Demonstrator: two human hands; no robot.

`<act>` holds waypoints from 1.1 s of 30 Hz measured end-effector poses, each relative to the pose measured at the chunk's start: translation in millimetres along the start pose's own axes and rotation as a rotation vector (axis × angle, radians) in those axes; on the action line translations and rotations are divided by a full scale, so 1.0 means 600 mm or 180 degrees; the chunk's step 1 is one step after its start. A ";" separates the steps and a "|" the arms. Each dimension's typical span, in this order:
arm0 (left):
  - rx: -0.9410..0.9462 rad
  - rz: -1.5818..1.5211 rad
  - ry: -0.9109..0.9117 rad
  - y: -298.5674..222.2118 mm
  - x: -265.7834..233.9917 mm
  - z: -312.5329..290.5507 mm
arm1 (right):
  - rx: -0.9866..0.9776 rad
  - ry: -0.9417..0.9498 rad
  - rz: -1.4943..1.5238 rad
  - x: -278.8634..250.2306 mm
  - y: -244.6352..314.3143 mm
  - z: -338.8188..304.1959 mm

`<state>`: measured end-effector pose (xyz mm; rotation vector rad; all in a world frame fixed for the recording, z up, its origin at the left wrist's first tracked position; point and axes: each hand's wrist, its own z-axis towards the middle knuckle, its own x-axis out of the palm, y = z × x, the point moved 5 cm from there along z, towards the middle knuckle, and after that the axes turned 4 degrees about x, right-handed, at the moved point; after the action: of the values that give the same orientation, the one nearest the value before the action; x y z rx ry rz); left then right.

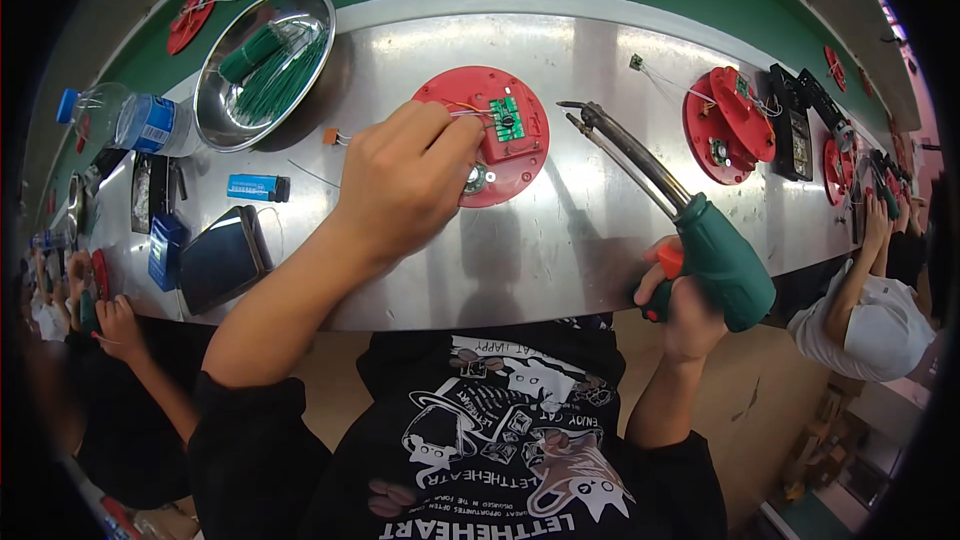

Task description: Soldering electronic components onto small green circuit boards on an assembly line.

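On the shiny metal table (610, 65), my left grip (405, 165), whether pinching I cannot tell, meets the round red plastic disc's (512, 177) edge; my right grip (692, 318) wraps the green soldering gun (730, 258); probably soldering, next needing gun to green circuit board (507, 119).

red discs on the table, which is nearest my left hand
The single red disc in the middle: your left hand covers part of its left side. The others, like the stacked red discs to its right, lie farther away.
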<state>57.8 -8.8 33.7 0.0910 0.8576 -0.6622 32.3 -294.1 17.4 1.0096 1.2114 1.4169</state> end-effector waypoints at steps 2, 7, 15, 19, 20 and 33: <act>-0.0019 0.0012 0.0065 0.000 0.001 0.000 | -0.0003 -0.0002 -0.0030 -0.002 -0.001 -0.001; 0.0015 0.0044 0.0037 -0.003 0.000 0.001 | -0.0048 0.0021 -0.0094 -0.004 0.001 0.000; -0.0058 -0.0051 -0.0005 -0.004 -0.002 0.000 | -0.0102 -0.0126 0.0036 -0.010 0.000 -0.005; -0.0049 -0.0053 -0.0018 -0.005 -0.002 0.001 | -0.0173 -0.0215 0.0081 -0.012 0.000 -0.007; -0.0049 -0.0056 -0.0020 -0.005 -0.003 0.001 | -0.0157 -0.0184 0.0091 -0.011 0.001 -0.006; -0.0040 -0.0024 0.0007 0.000 0.002 -0.003 | 0.0080 0.0419 -0.0165 0.026 0.002 0.005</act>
<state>57.3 -9.2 31.6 0.0773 0.8645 -0.6637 32.2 -278.4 18.9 0.9071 1.3446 1.4488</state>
